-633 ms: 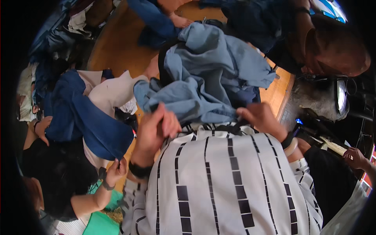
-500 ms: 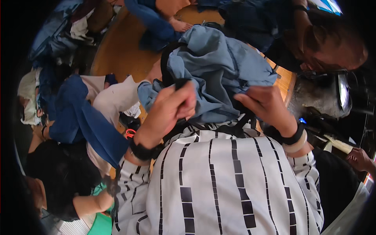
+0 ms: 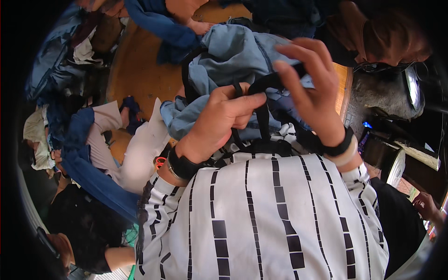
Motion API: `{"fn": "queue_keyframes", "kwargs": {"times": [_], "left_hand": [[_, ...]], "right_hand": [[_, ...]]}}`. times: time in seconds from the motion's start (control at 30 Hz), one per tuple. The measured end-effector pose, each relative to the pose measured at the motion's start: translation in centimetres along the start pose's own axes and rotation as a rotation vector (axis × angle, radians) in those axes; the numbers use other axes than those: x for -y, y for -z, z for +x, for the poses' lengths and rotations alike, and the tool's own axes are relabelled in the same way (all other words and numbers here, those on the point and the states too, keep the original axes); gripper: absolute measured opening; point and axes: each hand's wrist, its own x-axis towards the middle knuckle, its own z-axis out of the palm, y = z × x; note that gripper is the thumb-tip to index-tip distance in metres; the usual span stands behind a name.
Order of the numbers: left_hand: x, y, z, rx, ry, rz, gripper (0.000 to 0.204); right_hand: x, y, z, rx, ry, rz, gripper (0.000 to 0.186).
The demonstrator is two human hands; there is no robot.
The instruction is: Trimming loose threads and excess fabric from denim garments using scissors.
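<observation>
My left hand (image 3: 217, 119) pinches a black fabric strap (image 3: 262, 116) in front of my chest, its thumb pointing right, with part of the strap hanging below. Just to the right, my right hand (image 3: 315, 93) is raised with fingers apart and slightly blurred, beside the strap's upper part. Behind both hands lies a crumpled light blue denim garment (image 3: 233, 51) with dark fabric along its left side, partly hidden by my hands.
At left, a co-worker (image 3: 84, 224) sits among dark blue cloth (image 3: 81, 158). A bare foot (image 3: 198, 27) rests atop the wooden surface (image 3: 130, 60). Orange-handled scissors (image 3: 160, 162) lie left of my arm. Piled clothes (image 3: 51, 70) line the upper left; another person's hand (image 3: 424, 205) shows at right.
Both my hands have risen from the garment's lower edge. My left hand has moved rightward with the strap in its fingers; my right hand has lifted higher and spread its fingers.
</observation>
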Motion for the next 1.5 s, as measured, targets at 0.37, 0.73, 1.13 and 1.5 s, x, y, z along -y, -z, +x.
{"fn": "queue_keyframes", "kwargs": {"times": [0.37, 0.73, 1.13, 1.5], "left_hand": [[-1.0, -0.9, -0.2, 0.071, -0.178, -0.115, 0.013], [3.1, 6.1, -4.4, -0.07, 0.077, -0.41, 0.041], [-3.8, 0.6, -2.6, 0.33, -0.387, 0.021, 0.053], [-3.0, 2.0, 4.1, 0.15, -0.208, 0.117, 0.055]], "right_hand": [[4.9, 3.0, -4.1, 0.679, -1.178, 0.965, 0.021], [2.5, 2.9, -7.6, 0.479, -1.635, 1.257, 0.033], [1.7, -3.6, -7.9, 0.642, -1.038, 0.695, 0.021], [4.3, -0.8, -3.0, 0.727, -1.407, 1.412, 0.037]]}}
